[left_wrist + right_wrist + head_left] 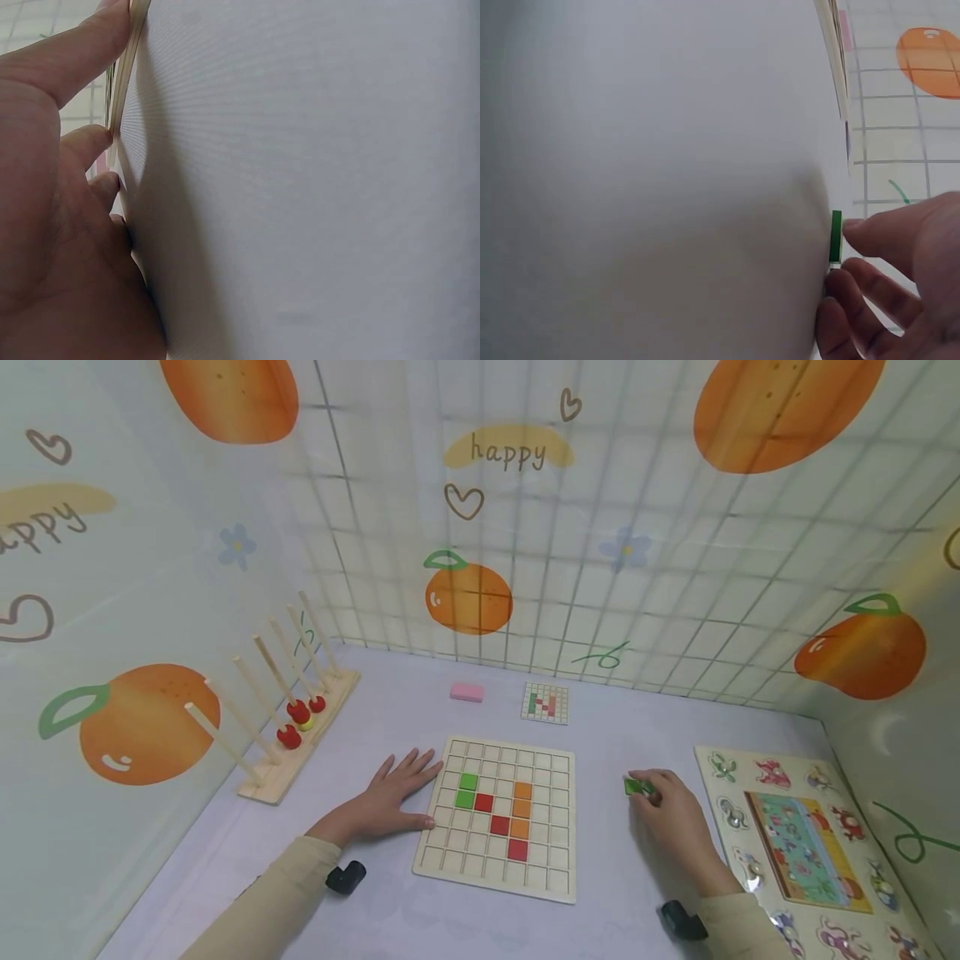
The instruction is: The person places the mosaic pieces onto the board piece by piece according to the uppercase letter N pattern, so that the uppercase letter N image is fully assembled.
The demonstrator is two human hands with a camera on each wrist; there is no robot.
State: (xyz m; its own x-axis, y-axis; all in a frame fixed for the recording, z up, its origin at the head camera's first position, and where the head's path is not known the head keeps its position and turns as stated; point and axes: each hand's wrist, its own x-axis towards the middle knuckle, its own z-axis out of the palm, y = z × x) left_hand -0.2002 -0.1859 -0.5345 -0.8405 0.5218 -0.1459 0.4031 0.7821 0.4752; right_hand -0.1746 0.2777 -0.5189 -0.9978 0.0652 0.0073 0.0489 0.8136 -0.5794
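A square wooden grid board (450, 852) lies flat on the table. Among its cells are green tiles (466, 799), red tiles (500, 825) and orange tiles (521, 808). My left hand (386, 802) rests with spread fingers at the board's left edge; thumb and fingertips touch that edge in the left wrist view. To the right of the board, my right hand (671, 818) pinches a green tile (633, 787) low at the tabletop. In the right wrist view the thumb touches this green tile (836, 236), and the other fingers are curled below it.
Behind the board are a small pattern card (545, 702) and a pink block (467, 692). A wooden peg rack (281, 777) with red and yellow beads stands at the left. On the right lies a picture puzzle board (813, 852). Printed cloth walls enclose the table.
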